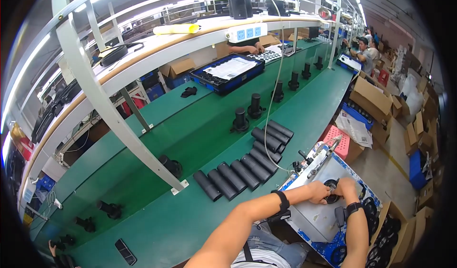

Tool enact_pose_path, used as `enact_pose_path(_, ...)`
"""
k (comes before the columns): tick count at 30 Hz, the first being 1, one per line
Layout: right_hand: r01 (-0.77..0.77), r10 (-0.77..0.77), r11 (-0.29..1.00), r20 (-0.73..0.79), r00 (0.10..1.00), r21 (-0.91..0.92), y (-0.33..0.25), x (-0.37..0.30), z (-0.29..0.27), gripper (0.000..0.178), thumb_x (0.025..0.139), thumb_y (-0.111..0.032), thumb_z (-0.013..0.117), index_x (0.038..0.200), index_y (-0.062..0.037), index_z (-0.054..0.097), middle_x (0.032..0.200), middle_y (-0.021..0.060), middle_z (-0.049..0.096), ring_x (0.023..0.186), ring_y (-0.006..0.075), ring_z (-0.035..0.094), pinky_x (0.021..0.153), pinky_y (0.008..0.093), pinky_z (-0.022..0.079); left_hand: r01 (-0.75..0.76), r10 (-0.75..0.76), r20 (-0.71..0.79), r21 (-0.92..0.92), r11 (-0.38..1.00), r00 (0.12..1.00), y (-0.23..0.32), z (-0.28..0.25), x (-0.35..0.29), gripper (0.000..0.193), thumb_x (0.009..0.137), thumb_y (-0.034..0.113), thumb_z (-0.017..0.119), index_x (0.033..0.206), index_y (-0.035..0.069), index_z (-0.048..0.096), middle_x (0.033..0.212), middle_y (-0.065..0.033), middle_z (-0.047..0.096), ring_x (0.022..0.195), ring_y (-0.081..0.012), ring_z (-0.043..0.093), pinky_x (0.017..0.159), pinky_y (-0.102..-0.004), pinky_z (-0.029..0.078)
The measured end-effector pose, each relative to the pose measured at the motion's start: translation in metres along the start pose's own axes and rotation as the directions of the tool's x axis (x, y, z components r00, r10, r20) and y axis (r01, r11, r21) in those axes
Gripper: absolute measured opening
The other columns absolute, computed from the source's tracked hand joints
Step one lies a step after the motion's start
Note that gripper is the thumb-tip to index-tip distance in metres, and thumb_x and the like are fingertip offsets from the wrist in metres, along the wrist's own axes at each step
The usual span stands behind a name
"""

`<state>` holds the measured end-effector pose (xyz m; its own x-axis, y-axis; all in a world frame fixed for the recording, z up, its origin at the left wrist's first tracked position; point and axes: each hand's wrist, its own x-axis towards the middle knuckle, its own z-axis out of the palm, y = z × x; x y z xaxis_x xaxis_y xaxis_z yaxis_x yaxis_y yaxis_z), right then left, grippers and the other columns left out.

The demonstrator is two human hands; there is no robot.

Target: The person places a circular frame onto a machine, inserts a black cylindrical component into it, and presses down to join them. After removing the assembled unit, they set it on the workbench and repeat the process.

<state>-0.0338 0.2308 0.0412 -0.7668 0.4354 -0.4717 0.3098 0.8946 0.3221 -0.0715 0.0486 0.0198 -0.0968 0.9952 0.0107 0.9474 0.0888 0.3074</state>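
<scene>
Both of my hands are at a round black part (332,199) over a metal-topped work surface (304,215) at the lower right. My left hand (316,192) grips its left side, fingers closed. From the other side my right hand (347,188) closes on the same part, its fingertips partly hidden. Dark bands circle both wrists. A metal fixture with a rod (326,159) lies along the far edge of this surface. Several black cylindrical tubes (232,176) rest in a row on the green bench (190,220) to the left.
Black flanged parts (241,121) stand along the darker green strip. Beyond lies a blue tray (228,77) with paper. A grey post (114,120) rises from the bench; a cable (273,96) hangs down. Black round parts (383,234) fill a carton at right. A phone (125,252) lies lower left.
</scene>
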Motion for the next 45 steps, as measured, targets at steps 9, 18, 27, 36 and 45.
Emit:
enact_pose_path(9, 0.012, -0.111, 0.928, 0.246, 0.963, 0.373, 0.016, -0.015, -0.013, 0.046, 0.08, -0.039, 0.068, 0.066, 0.004, 0.069, 0.064, 0.0111, 0.069, 0.054, 0.0193, 0.068, 0.056, 0.0306, 0.056, 0.009, -0.019, -0.159, -0.068, 0.998, 0.987, -0.001, 0.023, 0.0, 0.042, 0.083, 0.05, 0.063, 0.094, 0.01, 0.069, 0.1, -0.0086, 0.065, 0.086, -0.0293, 0.067, 0.073, -0.0437, 0.053)
enact_pose_path(18, 0.147, -0.137, 0.952, -0.054, 0.989, 0.268, 0.0, -0.023, -0.016, 0.048, 0.074, -0.042, 0.071, 0.062, 0.0038, 0.068, 0.06, 0.0138, 0.067, 0.057, 0.0257, 0.068, 0.063, 0.0381, 0.056, 0.139, -0.165, -0.268, -0.114, 0.984, 0.949, 0.001, 0.041, -0.008, 0.042, 0.077, 0.051, 0.068, 0.089, 0.011, 0.07, 0.094, -0.0083, 0.065, 0.081, -0.0276, 0.067, 0.066, -0.0419, 0.052)
enact_pose_path(27, 0.188, -0.152, 0.98, -0.356, 0.922, 0.069, 0.021, -0.008, 0.01, 0.051, 0.073, -0.044, 0.074, 0.089, 0.0042, 0.066, 0.093, 0.0259, 0.066, 0.091, 0.0422, 0.064, 0.079, 0.0482, 0.052, 0.143, -0.175, -0.352, -0.117, 0.983, 0.92, 0.008, 0.058, 0.016, 0.042, 0.082, 0.049, 0.062, 0.09, 0.009, 0.072, 0.1, -0.0118, 0.069, 0.086, -0.0309, 0.068, 0.074, -0.043, 0.054)
enact_pose_path(36, 0.263, -0.198, 0.963, -0.526, 0.827, 0.051, 0.026, 0.01, 0.027, 0.046, 0.071, -0.037, 0.075, 0.084, 0.006, 0.064, 0.087, 0.0264, 0.065, 0.086, 0.0431, 0.063, 0.077, 0.0497, 0.05, 0.192, -0.205, -0.39, -0.073, 0.979, 0.898, 0.006, 0.062, 0.014, 0.044, 0.08, 0.054, 0.064, 0.084, 0.011, 0.071, 0.094, -0.009, 0.067, 0.085, -0.0281, 0.067, 0.069, -0.0415, 0.051)
enact_pose_path(45, 0.489, -0.063, 0.672, -0.615, 0.786, 0.556, 0.058, 0.013, 0.101, 0.039, 0.092, -0.031, 0.065, 0.076, 0.0017, 0.05, 0.066, 0.0065, 0.049, 0.064, 0.0193, 0.049, 0.062, 0.0327, 0.041, -0.016, -0.609, -0.705, -0.659, 0.752, 0.365, 0.055, 0.055, -0.182, 0.022, 0.085, 0.017, 0.062, 0.103, 0.004, 0.062, 0.1, -0.014, 0.065, 0.091, -0.0309, 0.065, 0.078, -0.04, 0.052)
